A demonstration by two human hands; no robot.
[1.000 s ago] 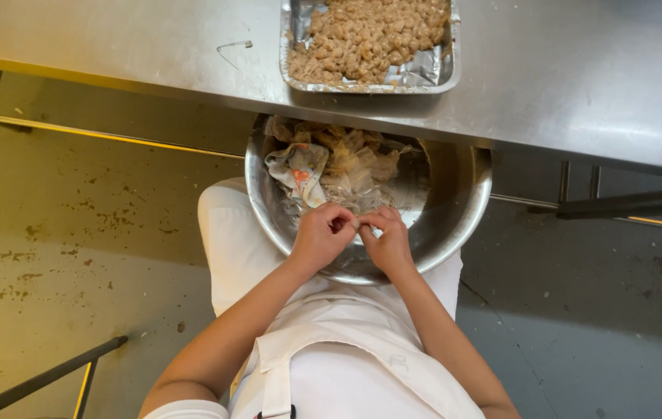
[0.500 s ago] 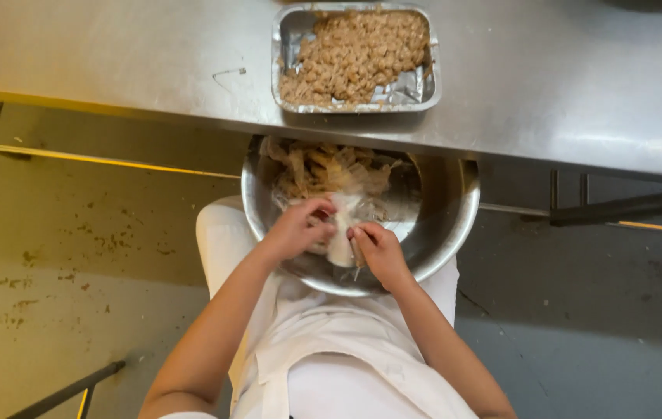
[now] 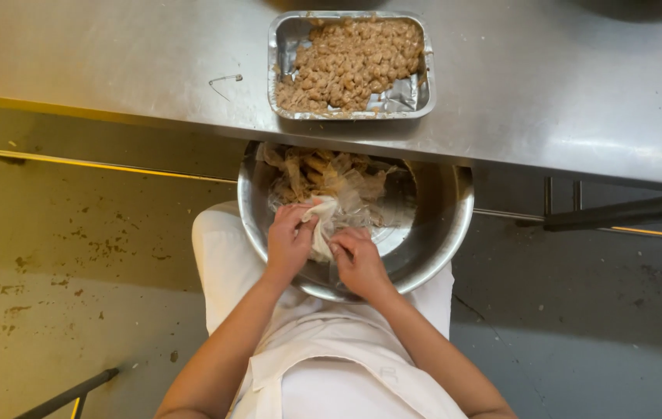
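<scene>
A round steel bowl [image 3: 447, 225] rests on my lap, half under the table edge. It holds a heap of thin, pale brown papery skins and wrappers [image 3: 323, 174]. My left hand [image 3: 288, 240] and my right hand [image 3: 358, 260] are both inside the bowl, each pinching a whitish crumpled piece [image 3: 321, 221] that lies between them. My forearms reach up from the bottom of the head view over my white apron [image 3: 346, 365].
A foil tray [image 3: 408, 97] filled with small brown chunks sits on the steel table [image 3: 114, 54] just beyond the bowl. A bent wire clip [image 3: 224, 80] lies left of the tray. A stained floor [image 3: 59, 256] and metal table bars [image 3: 618, 213] are below.
My hands have shifted within the bowl and now grip a whitish piece between them. The view has tilted down slightly, so the tray and bowl sit lower in the frame.
</scene>
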